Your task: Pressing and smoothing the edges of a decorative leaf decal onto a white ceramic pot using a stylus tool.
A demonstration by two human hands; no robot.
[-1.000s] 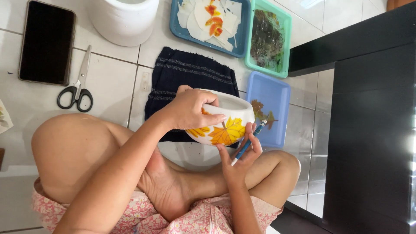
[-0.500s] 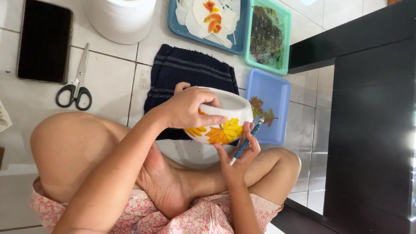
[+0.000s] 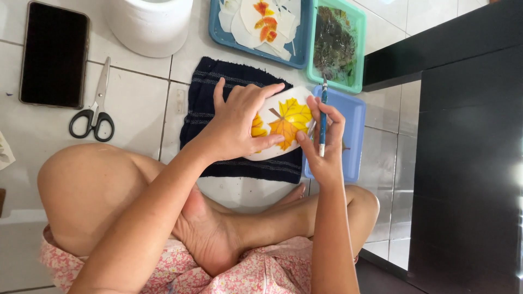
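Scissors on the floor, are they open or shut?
Shut. The scissors lie flat on the tile, blades together in one straight line, black handles side by side.

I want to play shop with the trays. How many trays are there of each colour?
Dark blue tray with paper pieces: 1
Green tray with dark leaves: 1
Light blue tray beside the right hand: 1
Total: 3 trays

Person's body, head view: both arms showing bare, no sleeves; 2 bare legs and 1 bare foot (image 3: 210, 239); wearing pink garment w/ small floral print (image 3: 261, 275) covering lap; no rings/watch showing.
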